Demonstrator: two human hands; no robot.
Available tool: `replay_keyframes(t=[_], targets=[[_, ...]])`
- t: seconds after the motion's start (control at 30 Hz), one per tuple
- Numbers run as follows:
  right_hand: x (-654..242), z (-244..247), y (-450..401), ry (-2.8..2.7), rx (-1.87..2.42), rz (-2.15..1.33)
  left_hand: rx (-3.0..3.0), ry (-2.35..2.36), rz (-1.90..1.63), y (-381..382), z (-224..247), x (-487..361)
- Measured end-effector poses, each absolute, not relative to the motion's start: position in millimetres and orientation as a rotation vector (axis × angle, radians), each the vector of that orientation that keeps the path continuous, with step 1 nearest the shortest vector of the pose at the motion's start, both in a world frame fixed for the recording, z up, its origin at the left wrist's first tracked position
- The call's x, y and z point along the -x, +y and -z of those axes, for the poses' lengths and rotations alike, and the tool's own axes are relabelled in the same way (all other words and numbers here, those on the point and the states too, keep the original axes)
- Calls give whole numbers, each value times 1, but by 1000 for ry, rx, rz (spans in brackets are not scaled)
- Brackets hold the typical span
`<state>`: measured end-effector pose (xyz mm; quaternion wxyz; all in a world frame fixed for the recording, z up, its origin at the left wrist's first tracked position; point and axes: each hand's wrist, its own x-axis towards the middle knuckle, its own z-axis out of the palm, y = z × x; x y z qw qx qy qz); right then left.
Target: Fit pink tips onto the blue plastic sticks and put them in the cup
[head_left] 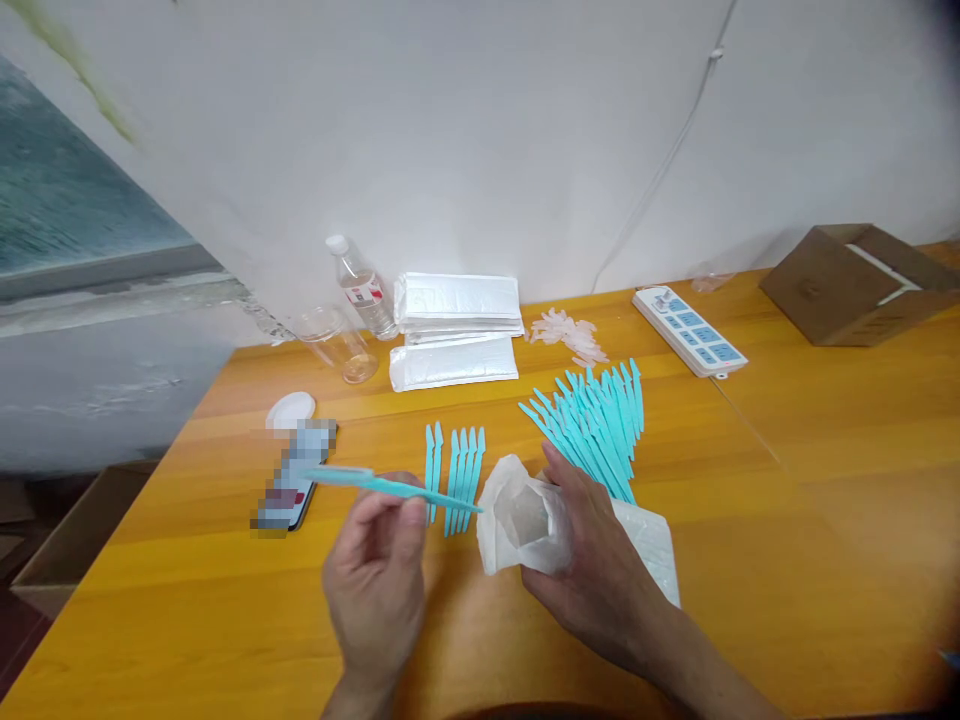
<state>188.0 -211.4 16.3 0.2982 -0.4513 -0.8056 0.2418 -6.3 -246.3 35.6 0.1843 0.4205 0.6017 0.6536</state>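
My left hand [379, 575] is closed, thumb and fingers pinching a turquoise eyebrow razor [337, 476] that lies nearly level. The razor's narrow end points at the open mouth of a white bubble mailer [495, 515], right at its edge. Wrapped round that mailer is my right hand [592, 560], which keeps its mouth turned to the left; its far end sticks out beyond the hand. Several more razors [465, 470] lie side by side on the table behind my left hand. A larger fanned pile of razors [592, 420] lies behind my right hand.
Stacked bubble mailers [457, 300] lie near the wall, beside small translucent pieces [566, 335]. A bottle [364, 290], a clear cup [337, 345], a white lid [291, 410] and a phone [296, 480] are at left. A power strip [690, 332] and cardboard box [840, 285] stand at right.
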Motion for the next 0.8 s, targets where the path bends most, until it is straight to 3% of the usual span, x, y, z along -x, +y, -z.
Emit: replay_keyframes(t=[0.17, 0.3, 0.4, 0.5, 0.8], targets=[[-189, -23, -217, -1965, 1098, -663, -1804, 1636, -1416, -258, -36, -11], [-195, -28, -224, -1868, 1063, -728, -1678, 1938, -1388, -243, -24, 30], [-198, -29, -228, -1889, 1036, -763, -1505, 2379, -715, -211, -8, 60], [-198, -30, -229, -1949, 1050, -735, -1411, 2406, -238, -184, 4, 74], [-193, -21, -221, -2125, 1161, -706, -1400, 2268, -359, -194, 2, 85]])
